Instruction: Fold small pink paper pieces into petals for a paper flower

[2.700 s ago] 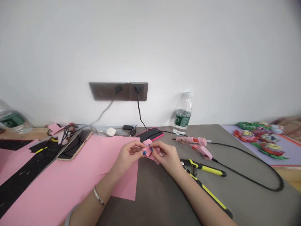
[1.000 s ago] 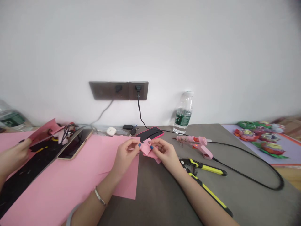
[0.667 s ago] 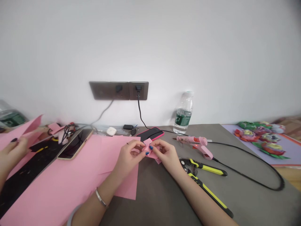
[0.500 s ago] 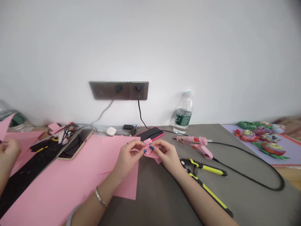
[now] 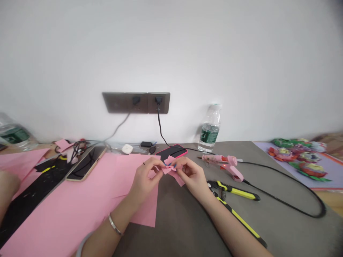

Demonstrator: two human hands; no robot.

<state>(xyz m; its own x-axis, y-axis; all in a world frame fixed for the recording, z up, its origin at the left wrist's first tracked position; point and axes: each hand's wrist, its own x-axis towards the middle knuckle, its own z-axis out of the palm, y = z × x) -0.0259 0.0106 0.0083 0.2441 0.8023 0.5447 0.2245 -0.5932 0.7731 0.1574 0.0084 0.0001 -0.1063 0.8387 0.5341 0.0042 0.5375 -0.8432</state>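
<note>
A white wall (image 5: 214,53) is seen behind a grey tabletop (image 5: 184,225), with a dark socket panel (image 5: 135,102) mounted low on it. Large pink paper sheets (image 5: 80,203) are spread across the left of the tabletop, beside a long black strip (image 5: 26,214). A lilac board (image 5: 325,173) bearing colourful paper flowers (image 5: 297,159) is placed at the far right. A pink glue gun (image 5: 223,160) is laid near the wall, its black cord (image 5: 284,200) looped across the tabletop, and yellow-and-black pliers (image 5: 233,194) are left just beside the right hand (image 5: 193,178). A water bottle (image 5: 209,128) is stood upright by the wall. A large phone (image 5: 85,163) is placed at the edge of the pink paper, and a second phone in a pink case (image 5: 171,152) is set further back. At the left edge, another person's hand (image 5: 8,184) is partly seen, its fingers too blurred and cropped to be told. A small folded pink paper piece (image 5: 171,170) is held just past the right edge of a pink sheet, above the grey tabletop. It is gripped in the closed fingers of the right hand and the left hand (image 5: 146,178), pinched between the fingertips. A metal bangle (image 5: 115,225) is worn on the left wrist.
</note>
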